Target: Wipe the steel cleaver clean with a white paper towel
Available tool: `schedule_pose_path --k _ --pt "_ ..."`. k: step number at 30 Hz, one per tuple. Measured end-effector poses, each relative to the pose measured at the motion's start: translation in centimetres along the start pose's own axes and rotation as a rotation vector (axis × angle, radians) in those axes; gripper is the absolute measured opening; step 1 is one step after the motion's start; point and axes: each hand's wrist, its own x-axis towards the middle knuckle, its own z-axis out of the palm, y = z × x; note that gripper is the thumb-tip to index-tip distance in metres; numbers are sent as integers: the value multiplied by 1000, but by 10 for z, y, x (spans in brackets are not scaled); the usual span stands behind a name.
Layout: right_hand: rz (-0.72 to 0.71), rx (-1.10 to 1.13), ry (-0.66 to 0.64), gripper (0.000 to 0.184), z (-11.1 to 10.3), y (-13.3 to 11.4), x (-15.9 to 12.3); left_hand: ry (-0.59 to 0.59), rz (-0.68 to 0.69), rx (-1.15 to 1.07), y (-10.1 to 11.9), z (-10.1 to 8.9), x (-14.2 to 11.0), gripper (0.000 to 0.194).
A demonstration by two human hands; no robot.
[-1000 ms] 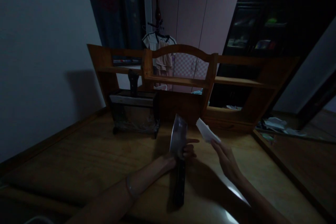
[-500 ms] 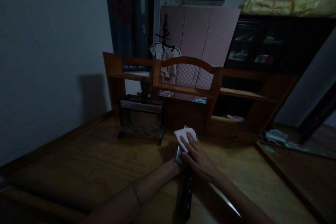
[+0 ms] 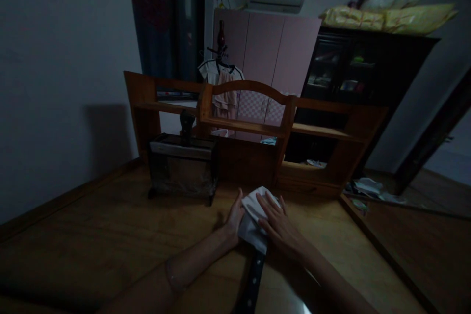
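A knife with a black riveted handle [image 3: 253,274] points its handle toward me, its broad blade mostly hidden under a folded white cloth [image 3: 253,233]. My left hand [image 3: 233,221] holds the blade from the left, thumb up along the edge and the other fingers hidden beneath. On top of the cloth lies my right hand [image 3: 277,223], its fingers stretched across and pressing it against the blade. Below my right forearm a small bright metallic glint [image 3: 306,308] shows at the bottom edge; what it belongs to is hidden.
A black-framed appliance [image 3: 182,169] stands on the wooden surface [image 3: 165,235] to the left, with a dark object [image 3: 186,125] on top. Behind it runs a wooden headboard with shelves [image 3: 243,125]. A raised wooden edge [image 3: 379,240] borders the right side.
The view has shifted slightly right. My left hand has come out from below to the blade's left side, thumb now visible. The cloth now covers more of the blade toward the handle.
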Motion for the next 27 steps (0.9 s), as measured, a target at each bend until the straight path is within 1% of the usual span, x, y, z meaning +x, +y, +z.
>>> schedule_pose_path --k 2,4,5,7,9,10,11,12,14,15,17,18,19,20,23,25,27 --pt "75 148 20 58 4 2 -3 48 -49 -53 -3 -5 4 55" --pt "162 332 98 63 8 4 -3 127 -83 -48 -8 -11 8 43" --pt "195 419 170 66 9 7 -3 154 -97 -37 -10 -14 10 40" --pt "255 562 368 71 8 14 -2 177 -123 -19 -12 -18 12 38" --pt "362 699 554 74 7 26 -1 193 -136 -3 -14 -21 12 38" --pt "450 786 611 77 6 32 -2 200 -134 4 -14 -21 12 37" --pt "543 895 629 79 6 39 -2 207 -128 11 -14 -21 12 37" --pt "613 1023 631 75 6 45 -3 213 -121 19 -13 -20 12 36" --pt "639 1127 579 57 7 54 -3 230 -111 39 -13 -19 12 36" --pt "621 1187 524 48 8 55 -3 242 -110 53 -13 -19 12 36" --pt "555 1340 377 40 11 53 0 267 -125 80 -12 -17 12 40" --pt "524 1420 305 40 12 50 1 284 -127 105 -12 -16 11 43" --pt "527 1476 280 40 13 45 2 298 -118 143 -11 -14 10 46" --pt "564 1516 273 39 14 39 3 315 -92 198 -10 -13 9 48" --pt "602 1542 207 39 19 21 2 352 88 441 -7 -9 6 47" --pt "605 1566 206 56 21 12 -1 359 181 550 -4 -7 6 42" --pt "587 1571 249 72 24 6 -4 352 217 588 -1 -6 6 40"
